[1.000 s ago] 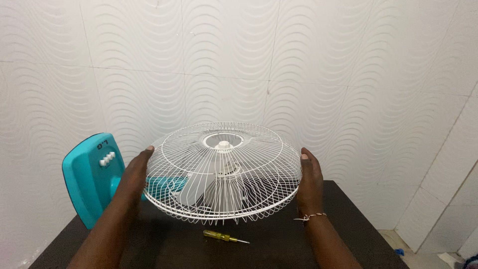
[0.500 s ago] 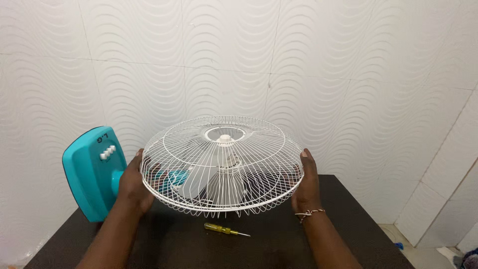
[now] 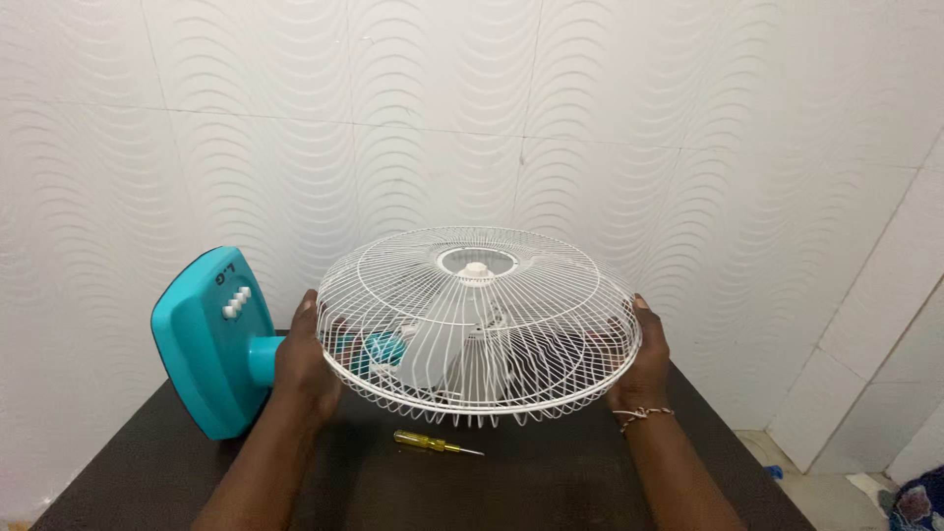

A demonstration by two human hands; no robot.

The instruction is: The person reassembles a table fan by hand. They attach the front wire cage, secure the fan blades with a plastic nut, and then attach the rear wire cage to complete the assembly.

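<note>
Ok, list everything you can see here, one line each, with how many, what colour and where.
white round wire fan cage: one, white, held flat above the table between both hands
pale fan blades and hub: one set, white-grey, inside the cage
teal plastic fan base with white buttons: one, teal, tilted up at the table's left
yellow-handled screwdriver: one, yellow with metal shaft, lying on the table below the cage
dark wooden table: one, dark brown, foreground
white wavy wall tiles: many, white, behind
left hand: gripping the cage's left rim
right hand: gripping the right rim, thin bracelet at the wrist

Screwdriver [image 3: 436,442] lies on table [image 3: 551,492] before fan cage [image 3: 479,320].
</note>
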